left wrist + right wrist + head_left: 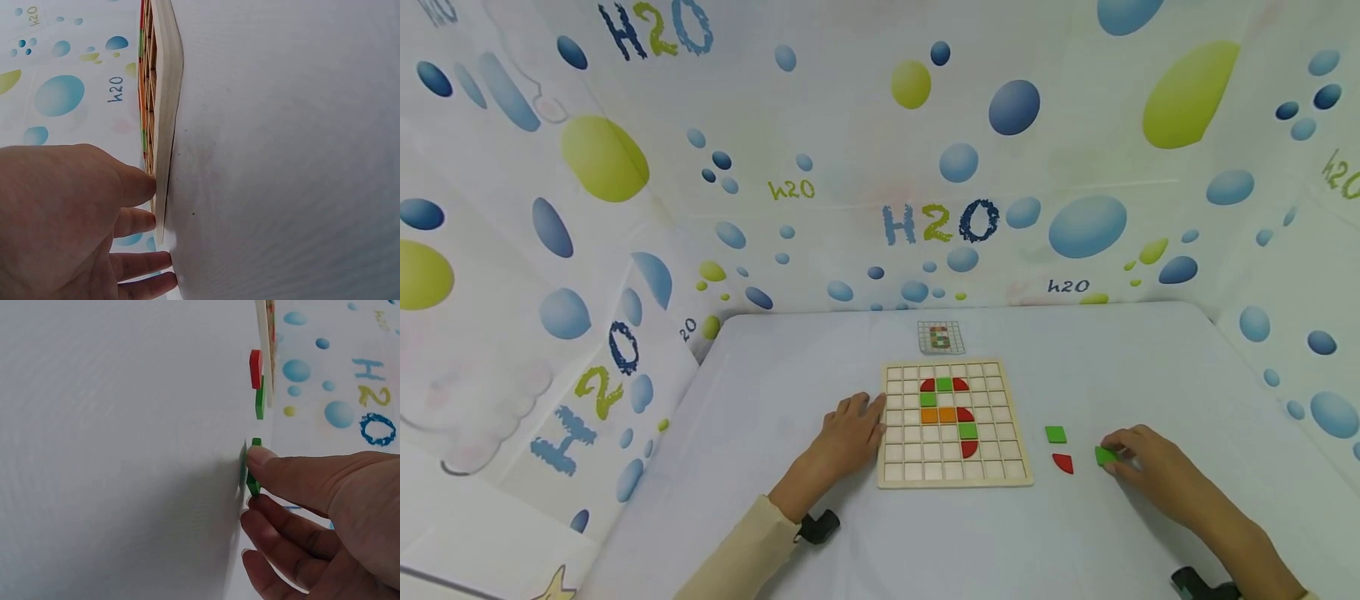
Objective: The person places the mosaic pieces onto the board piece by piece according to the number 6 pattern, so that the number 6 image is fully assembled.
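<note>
A wooden grid board [902, 475] lies on the white table, with red quarter-round, green square and orange square tiles in some of its cells. My left hand [850, 435] touches the board's left edge, thumb and fingertips at the frame in the left wrist view. Off to the right, my right hand [1153, 467] pinches a green square tile [1105, 456] between thumb and fingers. The right wrist view shows that green tile [254, 481] on edge, close over the cloth. Between board and right hand lie another green square tile [1056, 434] and a red quarter-round tile [1063, 463].
Behind the board lies a small pattern card [940, 337] with a gridded coloured figure. A white curtain [850, 125] with blue and green drops and "H2O" lettering surrounds the table. Dark wrist cameras [818, 527] sit below both wrists.
</note>
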A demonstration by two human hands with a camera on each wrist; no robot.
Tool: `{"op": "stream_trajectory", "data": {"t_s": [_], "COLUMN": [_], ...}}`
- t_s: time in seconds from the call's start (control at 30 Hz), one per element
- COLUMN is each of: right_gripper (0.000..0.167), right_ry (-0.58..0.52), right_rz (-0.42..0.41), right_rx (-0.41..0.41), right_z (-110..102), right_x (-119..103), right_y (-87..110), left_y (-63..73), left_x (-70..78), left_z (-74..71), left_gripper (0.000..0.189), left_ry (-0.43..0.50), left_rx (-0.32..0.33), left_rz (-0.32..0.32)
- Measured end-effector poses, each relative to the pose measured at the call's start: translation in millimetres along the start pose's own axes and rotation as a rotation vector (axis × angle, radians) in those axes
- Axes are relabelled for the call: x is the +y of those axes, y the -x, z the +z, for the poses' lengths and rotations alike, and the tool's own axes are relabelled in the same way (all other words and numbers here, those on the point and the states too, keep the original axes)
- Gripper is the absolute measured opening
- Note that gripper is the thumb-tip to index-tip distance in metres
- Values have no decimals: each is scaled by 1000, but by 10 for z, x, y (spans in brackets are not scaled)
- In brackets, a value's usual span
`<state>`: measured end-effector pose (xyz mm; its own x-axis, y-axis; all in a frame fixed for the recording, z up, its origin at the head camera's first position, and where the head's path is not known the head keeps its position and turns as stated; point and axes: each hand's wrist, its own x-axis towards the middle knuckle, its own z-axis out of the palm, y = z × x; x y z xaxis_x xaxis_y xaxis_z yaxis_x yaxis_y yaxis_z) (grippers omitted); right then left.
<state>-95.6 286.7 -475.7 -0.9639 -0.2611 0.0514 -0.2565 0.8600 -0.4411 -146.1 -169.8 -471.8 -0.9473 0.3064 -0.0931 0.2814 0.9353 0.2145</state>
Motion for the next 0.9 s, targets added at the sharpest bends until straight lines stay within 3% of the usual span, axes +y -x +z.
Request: {"op": "stream_trajectory", "data": {"t_s": [0.47, 0.9], "right_gripper": [34, 30], "right_ry": [24, -7], "right_rz": [-65, -130], "right_rx": [31, -19], "right_z": [-18, -42], "right_x": [-292, -738], "right_y": [-168, -495], "left_y": [35, 8], "left_x": [19, -24], "left_z": [-47, -8], "left_gripper": [53, 54], "left_ry": [19, 20], "left_rx": [16, 9], "left_rz": [12, 4]}}
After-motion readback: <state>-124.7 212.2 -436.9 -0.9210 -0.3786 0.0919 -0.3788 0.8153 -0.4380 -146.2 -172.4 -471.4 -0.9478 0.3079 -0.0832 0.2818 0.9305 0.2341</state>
